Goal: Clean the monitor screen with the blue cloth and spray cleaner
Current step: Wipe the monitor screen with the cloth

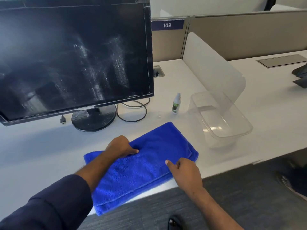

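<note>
My left hand point(122, 146): pinching fold of blue cloth point(141, 168), folded at table point(33, 155) front edge. My right hand point(184, 171): loose, fingertips resting on cloth. Spray cleaner point(176, 103): upright, beside smeared monitor point(74, 55).

A white desk point(33, 146) fills the lower left and middle of the frame, its front edge running diagonally toward the right. Beyond it, beige partition panels point(249, 34) cross the upper right, one carrying a dark blue plate point(167, 25) marked 109. A frosted white divider point(212, 67) with a rounded corner stands upright on the desk, parting it from a neighbouring white desk point(274, 97) at the right, where a grey recessed hatch point(281, 60) sits. Grey carpet point(240, 188) covers the floor at the lower right. Light is even and bright.
</note>
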Action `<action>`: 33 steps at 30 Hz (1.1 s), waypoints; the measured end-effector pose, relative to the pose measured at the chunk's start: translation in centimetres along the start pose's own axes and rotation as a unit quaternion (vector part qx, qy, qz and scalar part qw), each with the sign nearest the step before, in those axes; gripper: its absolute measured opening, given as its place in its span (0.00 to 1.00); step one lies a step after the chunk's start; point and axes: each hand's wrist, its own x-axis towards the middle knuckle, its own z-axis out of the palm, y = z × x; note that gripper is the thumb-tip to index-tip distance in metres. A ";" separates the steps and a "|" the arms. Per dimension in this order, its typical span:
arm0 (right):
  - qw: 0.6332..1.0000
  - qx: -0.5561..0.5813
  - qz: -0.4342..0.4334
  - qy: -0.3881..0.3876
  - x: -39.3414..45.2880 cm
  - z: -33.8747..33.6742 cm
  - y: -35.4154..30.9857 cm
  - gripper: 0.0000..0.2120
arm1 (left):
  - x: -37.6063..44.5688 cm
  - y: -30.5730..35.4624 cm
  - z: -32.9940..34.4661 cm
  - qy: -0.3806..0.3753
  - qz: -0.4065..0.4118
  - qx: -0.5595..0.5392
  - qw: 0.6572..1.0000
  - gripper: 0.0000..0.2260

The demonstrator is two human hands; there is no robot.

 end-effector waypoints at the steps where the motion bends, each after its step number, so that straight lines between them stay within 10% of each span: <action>1: 0.999 -0.017 0.037 0.018 -0.7 0.1 0.0 0.27 | -0.4 -0.4 0.0 -0.007 -0.006 -0.011 1.000 0.24; 13: 0.982 0.109 0.133 -0.081 -4.7 2.0 -3.1 0.27 | -4.7 -0.9 -3.3 -0.144 0.003 -0.301 0.943 0.10; 21: 0.793 0.519 0.288 -0.138 -4.1 0.7 -5.1 0.22 | -7.1 0.8 -7.2 -0.242 0.042 -0.500 0.830 0.12; 28: 0.676 0.636 0.235 -0.289 -2.0 0.3 -7.2 0.36 | -8.4 1.6 -9.1 -0.262 0.053 -0.596 0.757 0.16; 30: 0.596 0.708 0.185 -0.330 -1.8 0.3 -7.9 0.34 | -8.5 1.5 -9.2 -0.258 0.051 -0.625 0.735 0.16; 33: 0.585 0.742 0.110 -0.309 -0.7 -0.1 -8.4 0.27 | -8.7 0.9 -9.4 -0.249 0.053 -0.667 0.700 0.14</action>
